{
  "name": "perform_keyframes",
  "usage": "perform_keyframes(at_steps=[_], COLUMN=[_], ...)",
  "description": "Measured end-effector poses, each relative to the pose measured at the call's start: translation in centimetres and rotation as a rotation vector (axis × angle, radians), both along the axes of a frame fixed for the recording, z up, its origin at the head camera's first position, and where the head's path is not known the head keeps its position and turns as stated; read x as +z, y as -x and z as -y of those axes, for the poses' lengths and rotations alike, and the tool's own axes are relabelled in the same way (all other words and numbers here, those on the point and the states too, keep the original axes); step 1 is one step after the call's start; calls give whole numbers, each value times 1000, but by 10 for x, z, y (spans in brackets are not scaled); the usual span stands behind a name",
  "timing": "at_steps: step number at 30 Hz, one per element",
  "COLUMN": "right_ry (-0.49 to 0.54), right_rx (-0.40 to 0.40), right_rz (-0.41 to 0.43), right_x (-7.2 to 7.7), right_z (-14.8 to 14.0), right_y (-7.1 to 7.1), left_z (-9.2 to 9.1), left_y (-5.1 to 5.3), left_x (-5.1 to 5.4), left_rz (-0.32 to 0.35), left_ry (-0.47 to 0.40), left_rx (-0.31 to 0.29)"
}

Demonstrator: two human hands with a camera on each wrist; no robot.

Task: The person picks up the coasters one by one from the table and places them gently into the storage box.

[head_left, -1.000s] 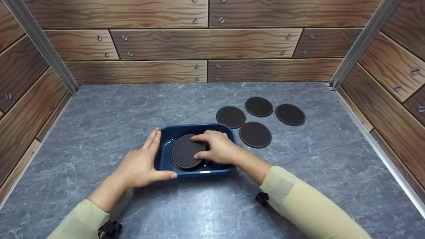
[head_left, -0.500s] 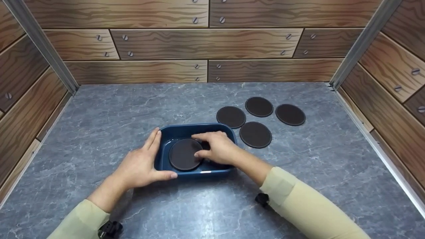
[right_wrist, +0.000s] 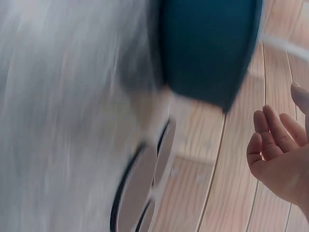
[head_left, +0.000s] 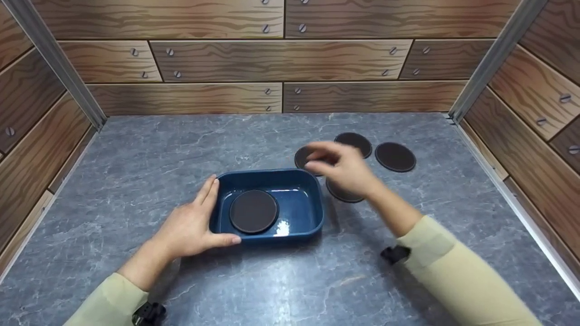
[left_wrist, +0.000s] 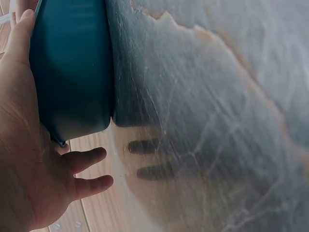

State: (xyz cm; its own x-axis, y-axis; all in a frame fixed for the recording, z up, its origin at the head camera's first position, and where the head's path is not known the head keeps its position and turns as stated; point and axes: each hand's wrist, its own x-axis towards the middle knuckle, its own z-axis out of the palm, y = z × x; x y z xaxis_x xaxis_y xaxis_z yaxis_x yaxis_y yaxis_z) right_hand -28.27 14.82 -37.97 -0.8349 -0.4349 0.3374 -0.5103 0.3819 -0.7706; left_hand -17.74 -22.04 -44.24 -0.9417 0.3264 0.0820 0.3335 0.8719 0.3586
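A blue rectangular baking dish [head_left: 299,210] stands on the table. In its left part lies a round dark-brown coaster [head_left: 253,211]; whether others lie under it is hidden. My left hand [head_left: 192,224] rests against the dish's left end, thumb along the front rim, fingers straight at the back-left corner. In the left wrist view, two fingers [left_wrist: 89,186] stick out free of the dish. My right hand [head_left: 342,165], blurred, hovers over several coasters right of the dish. Its fingers are loosely bent and hold nothing, and it partly covers a coaster [head_left: 303,158] and the nearest coaster [head_left: 344,192].
Another coaster [head_left: 395,156] lies at the far right of the group, and one more coaster [head_left: 355,142] lies at the back. The grey marbled table [head_left: 181,140] is bounded by wood-patterned walls [head_left: 217,97] at the back and both sides.
The top coaster has dropped flat in the dish and my right hand has let go of it. That hand has moved right and back, out over the loose coasters. My left hand stays put.
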Motion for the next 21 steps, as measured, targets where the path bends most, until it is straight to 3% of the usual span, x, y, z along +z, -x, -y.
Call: perform_keyframes(at_steps=[6,11,15,21], right_ry=[52,54,21,-15], right_rx=[-146,-245,-307,-364], right_rz=[42,6,21,87], right_x=[16,22,18,-1], right_z=[-59,-103,-134,-167], right_y=[31,51,61,75], left_z=[-1,-3,-3,-2], left_y=[3,5,5,1], left_x=[4,6,4,1], left_rz=[2,9,12,17], left_ry=[10,15,18,17], left_rx=[3,-2,-8,0])
